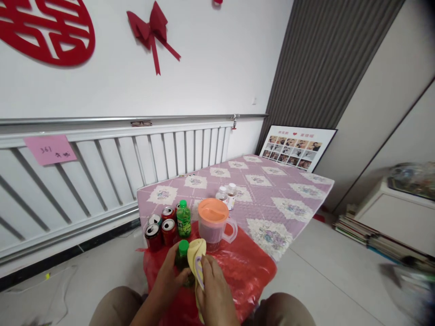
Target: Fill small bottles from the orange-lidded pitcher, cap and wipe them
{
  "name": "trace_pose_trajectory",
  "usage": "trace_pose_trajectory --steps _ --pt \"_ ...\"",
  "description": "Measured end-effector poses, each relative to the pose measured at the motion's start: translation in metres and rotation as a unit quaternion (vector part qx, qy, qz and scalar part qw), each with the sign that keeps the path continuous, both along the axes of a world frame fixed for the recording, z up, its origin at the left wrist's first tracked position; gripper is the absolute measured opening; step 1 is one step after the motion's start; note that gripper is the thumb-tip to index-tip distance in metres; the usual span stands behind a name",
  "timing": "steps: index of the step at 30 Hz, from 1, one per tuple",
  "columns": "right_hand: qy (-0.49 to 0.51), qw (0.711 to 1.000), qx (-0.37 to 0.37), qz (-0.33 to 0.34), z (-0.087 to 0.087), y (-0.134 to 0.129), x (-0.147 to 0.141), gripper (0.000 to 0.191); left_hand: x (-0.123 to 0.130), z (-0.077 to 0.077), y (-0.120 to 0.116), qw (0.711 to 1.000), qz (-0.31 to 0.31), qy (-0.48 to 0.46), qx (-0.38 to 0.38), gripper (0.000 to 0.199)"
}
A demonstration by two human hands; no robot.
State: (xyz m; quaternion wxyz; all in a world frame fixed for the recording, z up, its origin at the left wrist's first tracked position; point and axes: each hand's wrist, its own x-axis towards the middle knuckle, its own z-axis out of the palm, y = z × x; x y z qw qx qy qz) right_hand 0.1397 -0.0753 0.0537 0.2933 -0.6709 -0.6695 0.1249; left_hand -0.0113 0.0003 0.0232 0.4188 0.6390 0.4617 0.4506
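My left hand (171, 274) is wrapped round a plastic bottle with a green cap (183, 247), held upright over the red plastic sheet (244, 267). In my right hand (217, 292) a folded yellow cloth (197, 253) is gripped, pressed close against the bottle's right side. The lower part of the bottle is partly hidden by my fingers and the cloth. Just beyond my hands stand a second green bottle (184, 221) and a clear pitcher with an orange lid (213, 222).
Several opened drink cans (169, 228) cluster at the left edge of the table. Two small white-capped bottles (231, 197) stand behind the pitcher on the purple flowered tablecloth (258, 194). A white radiator (190, 151) runs along the wall; a photo board (299, 147) leans at the far end.
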Motion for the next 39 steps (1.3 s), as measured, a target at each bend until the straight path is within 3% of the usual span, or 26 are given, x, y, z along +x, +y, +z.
trace_pose_trajectory --steps 7,9,11,14,16,20,23,28,32,34,39 --pt "0.013 0.998 0.023 0.054 0.002 -0.027 -0.007 0.082 0.002 0.019 -0.005 0.996 -0.052 -0.064 -0.015 0.063" --pt "0.041 0.993 0.047 0.097 -0.001 -0.034 -0.002 0.078 0.002 0.022 -0.006 0.996 -0.049 -0.073 -0.013 0.059" --pt "0.092 0.990 0.064 0.084 -0.006 -0.036 0.007 0.069 0.002 0.020 -0.006 0.998 -0.040 -0.054 -0.005 0.060" --pt "0.177 0.980 0.065 -0.063 -0.007 -0.028 0.022 0.057 0.001 0.013 -0.003 1.000 -0.009 0.014 0.007 0.064" --pt "0.200 0.971 0.060 -0.115 0.001 -0.016 0.027 0.057 0.000 0.007 0.000 0.999 0.009 0.041 0.010 0.066" --pt "0.173 0.979 0.091 -0.057 0.029 0.009 0.017 0.060 -0.002 -0.001 0.004 0.999 0.007 0.038 0.004 0.068" --pt "0.145 0.988 0.046 -0.009 0.037 0.022 0.002 0.063 -0.004 -0.003 0.005 1.000 -0.005 0.026 -0.009 0.066" --pt "0.150 0.987 -0.059 -0.024 0.004 0.028 0.001 0.066 -0.005 0.001 0.004 0.998 -0.002 0.054 -0.011 0.070" --pt "0.163 0.983 -0.082 -0.028 -0.016 0.026 0.007 0.071 -0.005 0.002 0.001 0.998 0.004 0.063 -0.004 0.068" --pt "0.170 0.982 -0.075 -0.030 -0.011 0.025 0.007 0.071 -0.005 0.001 0.000 0.998 -0.001 0.058 -0.001 0.067" --pt "0.196 0.980 0.023 -0.005 0.027 0.021 0.004 0.065 -0.006 0.000 0.002 0.998 0.005 0.063 -0.008 0.067"
